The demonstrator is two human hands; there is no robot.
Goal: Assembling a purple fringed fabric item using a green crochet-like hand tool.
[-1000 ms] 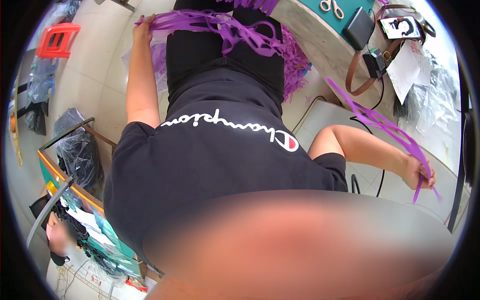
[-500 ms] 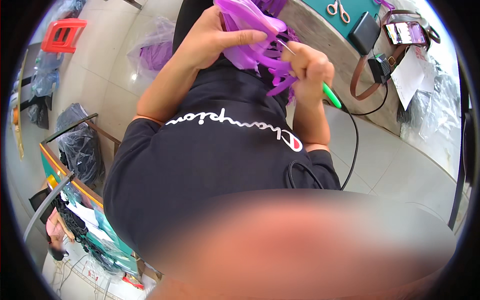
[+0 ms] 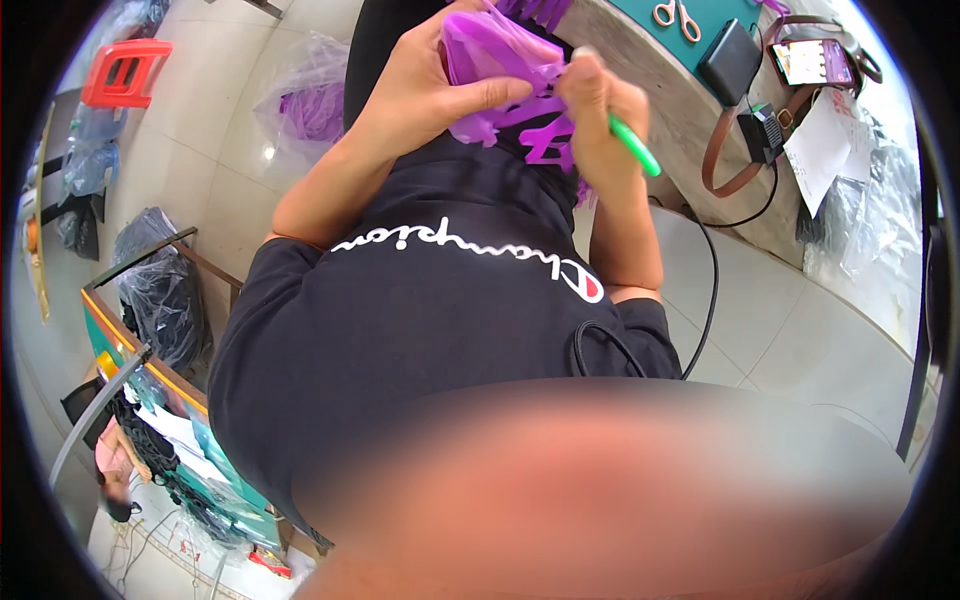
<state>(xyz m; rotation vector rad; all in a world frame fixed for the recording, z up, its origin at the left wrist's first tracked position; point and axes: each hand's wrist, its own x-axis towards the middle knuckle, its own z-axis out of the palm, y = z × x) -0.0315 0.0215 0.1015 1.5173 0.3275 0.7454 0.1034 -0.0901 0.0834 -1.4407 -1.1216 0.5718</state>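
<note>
Thin purple fabric is bunched over my lap, pinched in my left hand with the thumb pressed on top. Narrow purple strips hang from its lower right side, between my hands. My right hand is closed around a slim tool with a bright green handle, which sticks out below the fist. It is slightly blurred and sits right beside the fabric's edge. The tool's working end is hidden by the fingers and fabric.
On the worktop at right are scissors on a green mat, a black case, a lit phone, a brown strap and papers. A clear bag of purple fabric lies at left. Another person is at far left.
My right hand has risen and turned slightly left, carrying the green-handled tool. The thin metal tip seen earlier is now hidden. The purple strips have shifted, and my left hand keeps its grip.
</note>
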